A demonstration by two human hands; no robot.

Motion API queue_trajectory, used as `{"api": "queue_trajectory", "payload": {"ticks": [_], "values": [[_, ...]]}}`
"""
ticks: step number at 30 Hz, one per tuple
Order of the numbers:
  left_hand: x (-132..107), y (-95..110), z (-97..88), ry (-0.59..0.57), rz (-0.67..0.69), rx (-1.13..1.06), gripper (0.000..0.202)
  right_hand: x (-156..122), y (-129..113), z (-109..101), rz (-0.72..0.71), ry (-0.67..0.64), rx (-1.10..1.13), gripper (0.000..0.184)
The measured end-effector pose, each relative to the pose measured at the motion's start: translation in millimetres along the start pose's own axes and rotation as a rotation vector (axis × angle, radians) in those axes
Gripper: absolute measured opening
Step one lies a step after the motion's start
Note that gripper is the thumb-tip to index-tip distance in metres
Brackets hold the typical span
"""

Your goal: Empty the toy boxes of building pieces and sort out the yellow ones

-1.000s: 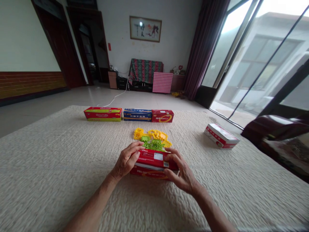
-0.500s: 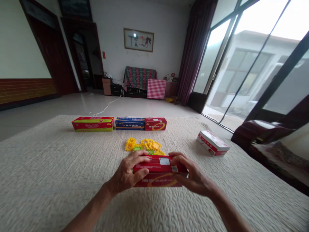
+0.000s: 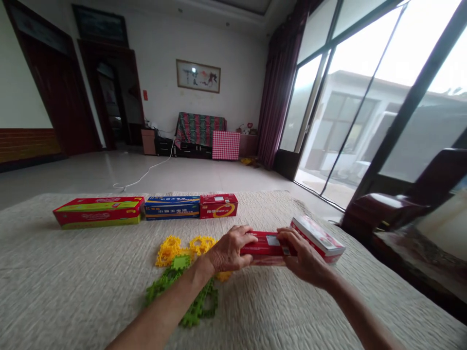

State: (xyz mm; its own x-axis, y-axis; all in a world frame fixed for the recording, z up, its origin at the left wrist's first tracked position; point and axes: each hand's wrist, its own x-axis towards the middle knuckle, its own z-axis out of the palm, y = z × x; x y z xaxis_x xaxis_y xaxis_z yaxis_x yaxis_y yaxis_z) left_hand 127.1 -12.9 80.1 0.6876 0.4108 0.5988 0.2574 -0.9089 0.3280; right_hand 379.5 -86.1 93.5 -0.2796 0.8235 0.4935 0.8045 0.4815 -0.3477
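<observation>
The left hand point(image 3: 229, 251) and right hand point(image 3: 305, 260) curl their fingers closed around opposite ends of a red box point(image 3: 263, 248), an even grip steadying it just beside a white-and-red box point(image 3: 317, 239).

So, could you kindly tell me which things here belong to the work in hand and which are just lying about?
In use: the red carton held between the left hand and right hand; the red-and-white box beside it.
Lying about: yellow plastic pieces, green plastic pieces, a red-and-yellow box, a blue box, a small red box.
</observation>
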Motion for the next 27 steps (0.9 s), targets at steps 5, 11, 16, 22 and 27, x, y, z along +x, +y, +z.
{"api": "queue_trajectory", "payload": {"ticks": [5, 11, 16, 22, 27], "values": [[4, -24, 20.0, -0.035, -0.06, -0.031, 0.044, 18, 8, 19, 0.034, -0.171, -0.143, 0.063], [-3, -36, 15.0, -0.077, -0.12, -0.013, 0.047, 40, -3, 44, -0.087, -0.274, -0.135, 0.072], [-11, -53, -36.1, 0.041, -0.21, 0.073, 0.03, 73, 16, 42, -0.052, -0.33, -0.21, 0.063], [-35, -102, -79.1, 0.207, -0.338, 0.188, 0.021, 134, 67, 35, 0.038, -0.271, -0.37, 0.062], [-20, -142, -68.5, 0.124, -0.27, 0.371, 0.028, 168, 107, 54, 0.091, -0.212, -0.408, 0.065]]}}
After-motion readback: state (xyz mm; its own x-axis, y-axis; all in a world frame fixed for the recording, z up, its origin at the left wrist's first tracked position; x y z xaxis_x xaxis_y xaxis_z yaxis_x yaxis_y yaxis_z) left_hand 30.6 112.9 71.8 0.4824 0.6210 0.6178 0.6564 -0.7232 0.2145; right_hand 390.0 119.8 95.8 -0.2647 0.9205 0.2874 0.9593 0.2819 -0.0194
